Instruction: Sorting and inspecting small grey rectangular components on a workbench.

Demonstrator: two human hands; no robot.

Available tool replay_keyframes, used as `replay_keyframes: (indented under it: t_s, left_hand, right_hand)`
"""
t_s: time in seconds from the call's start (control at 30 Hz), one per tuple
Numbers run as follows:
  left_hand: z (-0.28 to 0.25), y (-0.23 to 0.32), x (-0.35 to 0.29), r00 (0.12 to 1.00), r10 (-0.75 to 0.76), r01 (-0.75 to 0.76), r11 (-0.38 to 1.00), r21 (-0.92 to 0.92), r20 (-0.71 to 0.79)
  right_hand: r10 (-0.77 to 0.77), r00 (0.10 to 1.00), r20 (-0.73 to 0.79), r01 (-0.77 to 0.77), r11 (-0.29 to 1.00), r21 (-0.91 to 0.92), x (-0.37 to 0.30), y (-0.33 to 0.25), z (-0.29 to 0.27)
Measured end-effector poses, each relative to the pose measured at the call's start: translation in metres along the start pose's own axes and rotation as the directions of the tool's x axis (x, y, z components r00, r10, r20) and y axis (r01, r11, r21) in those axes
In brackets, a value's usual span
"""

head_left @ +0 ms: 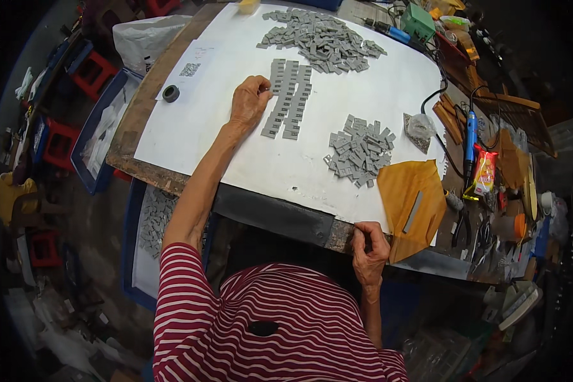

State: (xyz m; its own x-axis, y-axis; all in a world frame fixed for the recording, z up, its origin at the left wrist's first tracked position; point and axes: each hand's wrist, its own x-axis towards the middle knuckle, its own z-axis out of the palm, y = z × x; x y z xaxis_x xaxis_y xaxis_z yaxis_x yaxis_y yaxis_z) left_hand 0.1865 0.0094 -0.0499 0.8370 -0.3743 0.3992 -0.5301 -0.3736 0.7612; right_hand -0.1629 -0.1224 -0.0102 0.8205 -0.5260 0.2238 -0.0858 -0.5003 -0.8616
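Note:
My left hand [251, 100] is at the left side of the rows of small grey rectangular pieces [288, 95] laid side by side on white paper. Its thumb and fingers are pinched together against the leftmost row; whatever they hold is too small to make out. My right hand [371, 253] rests at the table's front edge with curled fingers, beside an orange-brown sheet [401, 191]. Whether anything is in it is hidden. A thin grey strip [413, 212] lies on that sheet. Just beyond it is a small heap of loose grey pieces [361, 151].
A larger heap of grey pieces [325, 41] covers the far part of the white paper [197, 137]. A black tape roll [170, 93] sits at left. Blue pen-shaped tools [471, 137], cables and pliers [461, 228] crowd the right side. A blue tray [128, 254] stands below the table's left.

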Motion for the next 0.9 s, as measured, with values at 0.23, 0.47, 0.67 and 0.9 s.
replay_keyframes:
  t_s: [0.23, 0.47, 0.67, 0.9]
  left_hand:
    - [-0.009, 0.000, -0.011, 0.999, -0.008, 0.004, 0.997, -0.071, -0.052]
    - [0.003, 0.062, -0.032, 0.994, 0.050, -0.028, 0.977, -0.211, 0.100]
    - [0.031, 0.094, -0.047, 0.914, 0.233, -0.192, 0.969, -0.154, 0.330]
    - [0.050, 0.095, -0.054, 0.851, 0.268, -0.334, 0.940, 0.072, 0.452]
  right_hand:
    - [-0.088, 0.996, 0.007, 0.088, 0.996, -0.012, 0.004, -0.004, 0.000]
    - [-0.052, 0.999, 0.011, 0.051, 0.999, 0.011, 0.002, 0.001, -0.002]
    - [-0.067, 0.997, 0.028, 0.067, 0.998, 0.012, -0.001, -0.002, -0.001]
    - [-0.091, 0.996, 0.013, 0.091, 0.996, -0.001, -0.007, 0.002, -0.004]
